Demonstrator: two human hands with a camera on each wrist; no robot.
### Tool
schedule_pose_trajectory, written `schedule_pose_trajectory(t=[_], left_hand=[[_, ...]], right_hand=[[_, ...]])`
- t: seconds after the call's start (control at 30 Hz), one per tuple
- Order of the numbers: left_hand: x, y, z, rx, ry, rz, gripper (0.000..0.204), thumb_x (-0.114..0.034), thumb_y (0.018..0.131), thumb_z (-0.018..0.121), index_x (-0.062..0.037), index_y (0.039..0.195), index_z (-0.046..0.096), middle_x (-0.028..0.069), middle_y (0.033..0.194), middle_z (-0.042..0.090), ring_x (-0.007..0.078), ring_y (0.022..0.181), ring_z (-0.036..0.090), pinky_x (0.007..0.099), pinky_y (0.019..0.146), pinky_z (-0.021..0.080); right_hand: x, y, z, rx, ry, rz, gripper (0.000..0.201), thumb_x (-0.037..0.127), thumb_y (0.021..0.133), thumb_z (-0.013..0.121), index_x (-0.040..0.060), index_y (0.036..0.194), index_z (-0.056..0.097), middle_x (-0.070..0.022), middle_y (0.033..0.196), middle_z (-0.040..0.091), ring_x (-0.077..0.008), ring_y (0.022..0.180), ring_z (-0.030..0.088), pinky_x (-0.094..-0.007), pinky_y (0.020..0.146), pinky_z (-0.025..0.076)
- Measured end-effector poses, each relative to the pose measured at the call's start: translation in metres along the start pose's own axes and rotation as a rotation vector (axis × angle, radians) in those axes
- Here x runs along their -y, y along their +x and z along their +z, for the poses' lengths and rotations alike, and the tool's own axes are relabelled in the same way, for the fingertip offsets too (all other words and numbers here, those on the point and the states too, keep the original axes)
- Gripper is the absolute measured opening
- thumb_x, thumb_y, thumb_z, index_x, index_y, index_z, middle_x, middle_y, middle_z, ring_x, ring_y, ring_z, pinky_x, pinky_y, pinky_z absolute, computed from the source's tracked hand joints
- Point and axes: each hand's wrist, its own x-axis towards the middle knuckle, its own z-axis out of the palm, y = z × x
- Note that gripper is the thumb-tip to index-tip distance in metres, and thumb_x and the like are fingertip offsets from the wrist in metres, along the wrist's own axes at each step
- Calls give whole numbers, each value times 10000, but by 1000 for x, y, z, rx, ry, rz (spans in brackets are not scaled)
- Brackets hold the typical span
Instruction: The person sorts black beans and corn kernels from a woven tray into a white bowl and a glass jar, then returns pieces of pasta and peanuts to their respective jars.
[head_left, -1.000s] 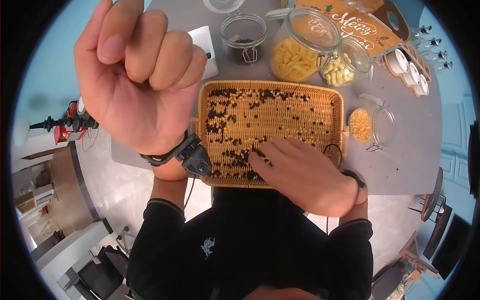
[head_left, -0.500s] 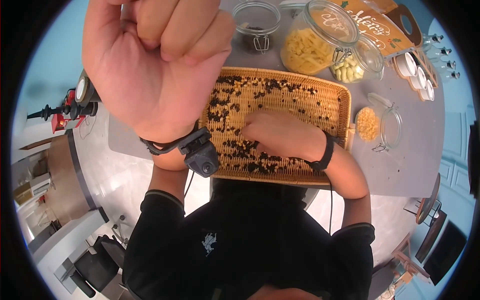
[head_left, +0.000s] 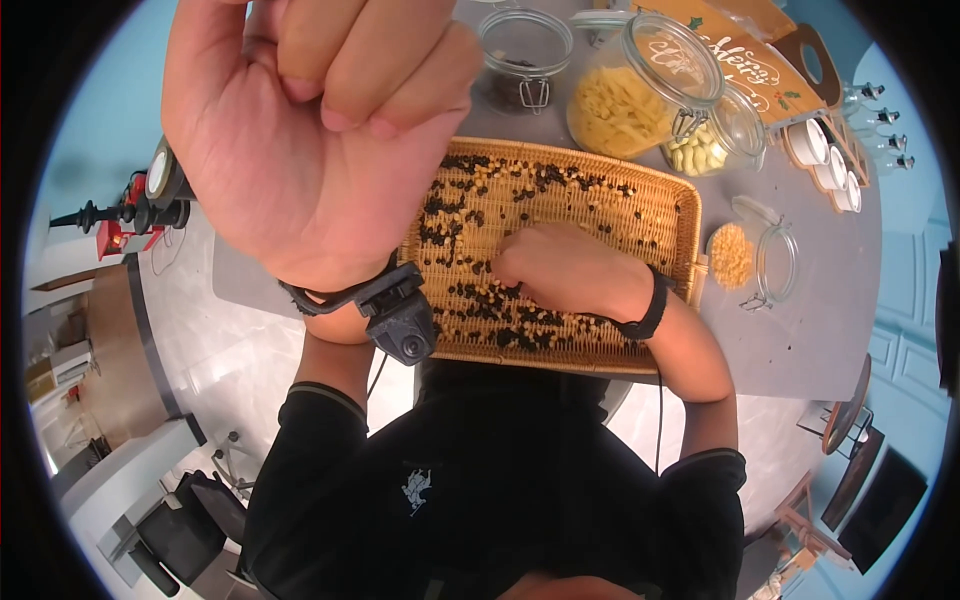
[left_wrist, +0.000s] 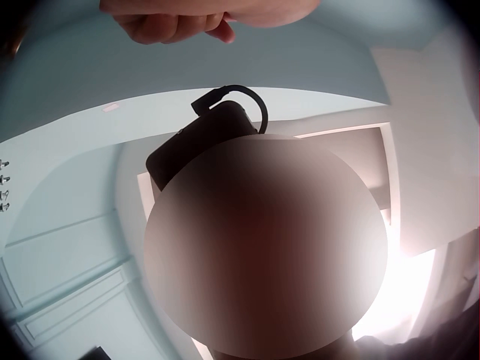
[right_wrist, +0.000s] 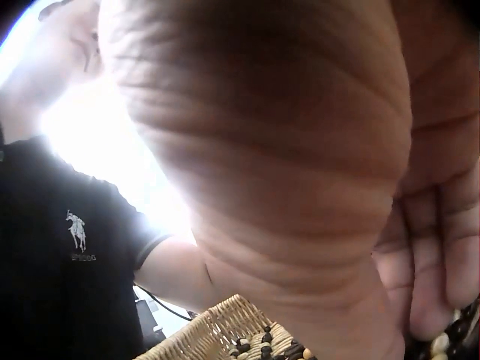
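Right hand (head_left: 575, 270) over wicker basket (head_left: 690, 235), its grip hard to see.

Table (head_left: 800, 330): grey, flat-topped. A rectangular wicker basket (head_left: 693, 230) rests on it. Beyond the basket stand a clip-top jar of dark contents (head_left: 522, 75), a larger jar of yellow pasta (head_left: 622, 112) and, beside that, a smaller jar of pale pieces (head_left: 697, 152). A small open jar of yellow grains (head_left: 732, 256) sits right of the basket. White cups (head_left: 808, 143) stand in a row at the far right, apparently in a wooden holder. One dark speck (head_left: 788, 347) lies on the bare surface.
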Motion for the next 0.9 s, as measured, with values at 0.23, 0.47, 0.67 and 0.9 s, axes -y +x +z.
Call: schedule_pose_trajectory(t=[0.23, 0.47, 0.67, 0.9], left_hand=[[-6, 0, -1, 16, -21, 27, 428, -371, 1213, 233, -163, 1001, 541, -33, 628, 335, 122, 482, 281, 302, 488, 268], [-6, -2, -3, 33, -72, 26, 401, -346, 1200, 265, -157, 977, 540, -34, 625, 337, 118, 482, 282, 299, 488, 265], [-6, -2, -4, 36, -93, 27, 380, -324, 1189, 294, -151, 957, 539, -35, 623, 338, 115, 482, 282, 297, 488, 263], [-6, -3, -4, 40, -121, 23, 357, -299, 1176, 326, -145, 933, 537, -36, 620, 339, 112, 482, 282, 293, 488, 260]], right_hand=[[6, 10, 9, -201, 115, -174, 166, 3, 764, 743, 50, 915, 693, -109, 932, 653, -378, 921, 689, -482, 740, 550], [12, 16, 22, -141, 98, -251, 174, 5, 763, 751, 48, 927, 712, -99, 960, 651, -350, 966, 696, -469, 756, 566], [18, 14, 18, -159, 2, -264, 32, 21, 797, 719, 32, 826, 725, -114, 959, 683, -336, 993, 719, -462, 763, 608], [22, 13, 21, -167, -77, -283, 27, 29, 802, 714, 30, 786, 735, -122, 962, 692, -342, 979, 716, -456, 793, 603]])
